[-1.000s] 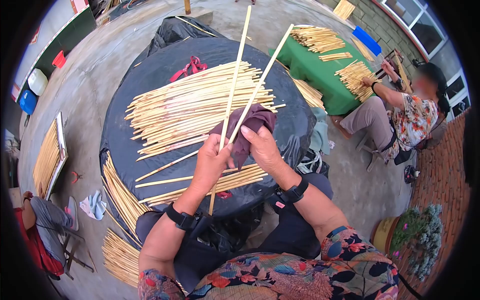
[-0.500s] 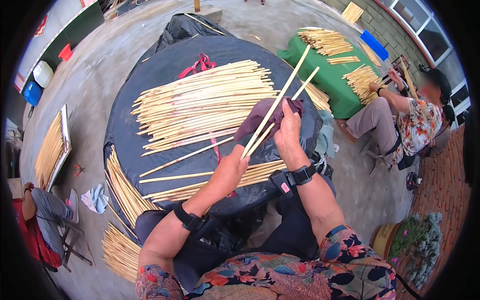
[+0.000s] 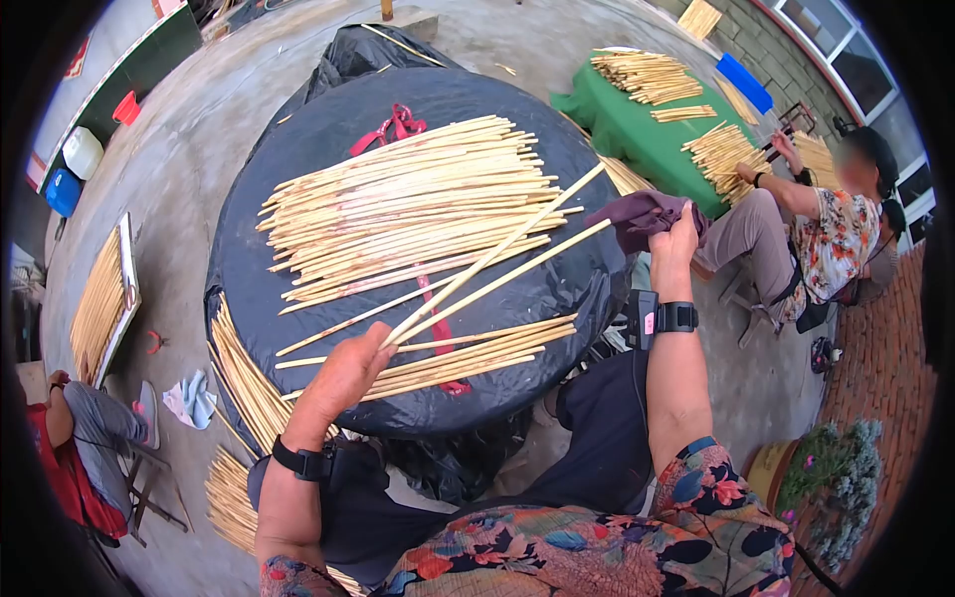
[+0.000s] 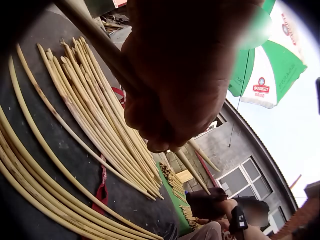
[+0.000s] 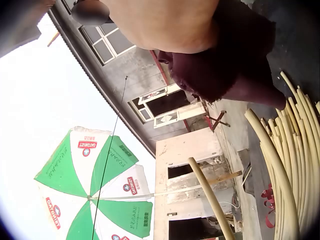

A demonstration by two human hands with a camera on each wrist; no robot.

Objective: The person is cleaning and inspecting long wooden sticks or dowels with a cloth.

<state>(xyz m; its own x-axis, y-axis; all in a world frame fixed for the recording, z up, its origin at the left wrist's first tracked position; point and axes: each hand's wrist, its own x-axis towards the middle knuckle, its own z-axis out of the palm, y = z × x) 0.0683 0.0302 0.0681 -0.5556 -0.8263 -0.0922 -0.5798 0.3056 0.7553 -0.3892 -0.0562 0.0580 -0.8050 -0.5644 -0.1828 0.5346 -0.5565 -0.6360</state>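
My left hand grips two pale peeled sticks near their lower ends; they fan out over the table towards the upper right. One stick runs steeper, and the other stick has its far tip right at a dark purple cloth. That cloth is bunched in my right hand, out past the table's right edge. In the right wrist view the cloth hangs from the hand, with both stick ends apart below it. A broad layer of similar sticks lies on the black-covered round table.
Red ribbon lies behind the stick pile, and several loose sticks lie along the near side. More sticks lean at the table's left. Beyond, a seated person handles sticks at a green-covered table. A potted plant stands right.
The cloth was around the sticks; my right hand has drawn it outward to the right, to the tips. My left hand has moved left and down, and the sticks have tilted lower to the right.
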